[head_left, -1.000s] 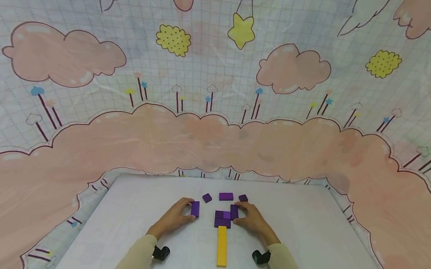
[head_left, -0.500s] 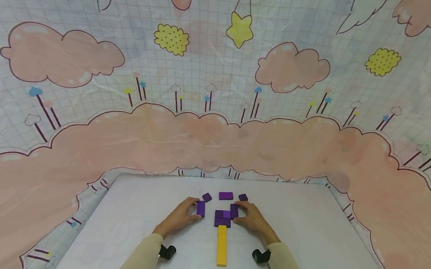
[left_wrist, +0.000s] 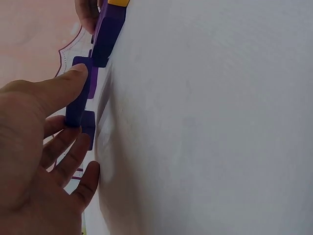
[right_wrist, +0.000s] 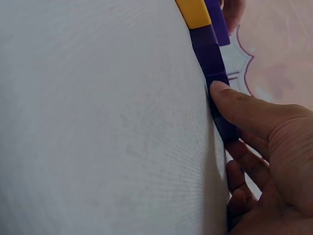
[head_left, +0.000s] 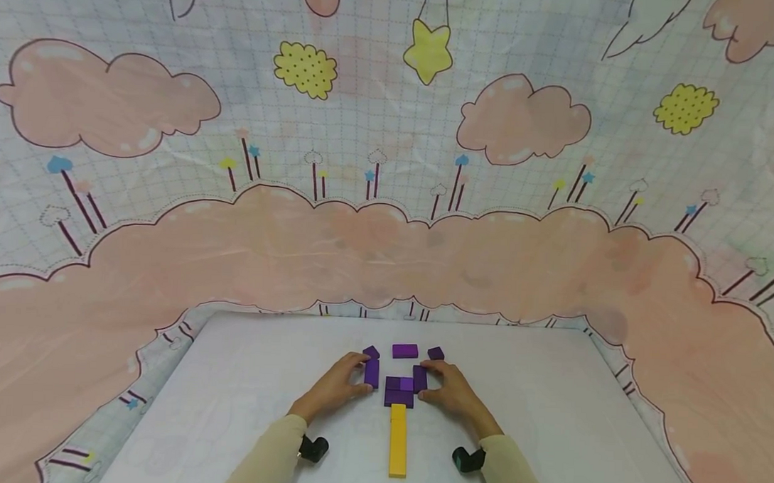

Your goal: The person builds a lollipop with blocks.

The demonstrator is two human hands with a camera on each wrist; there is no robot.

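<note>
At the left, the person's left hand (head_left: 336, 386) pinches a long purple block (head_left: 372, 374) by its two ends, just beside a small block (head_left: 371, 352) set at an angle (whether those two touch is hard to tell from above). A light, level grip seems best here, with the fingertips clear of that neighbour so it is not nudged. In the middle, the purple cluster (head_left: 398, 400) meets the end of a yellow strip (head_left: 398, 441); pieces this close together would probably slide at a bump, so slow, square handling suits them. On the right, the right hand (head_left: 455, 394) pinches a dark block (head_left: 420, 379) against the cluster's side, where gentle, even pressure should hold it flush.

The left wrist view shows the long purple block raised off the white tabletop (head_left: 548, 389), a gap the head view flattens. The right wrist view shows the dark block low against the tabletop, in line with the cluster. Only the head view takes in the whole layout.
</note>
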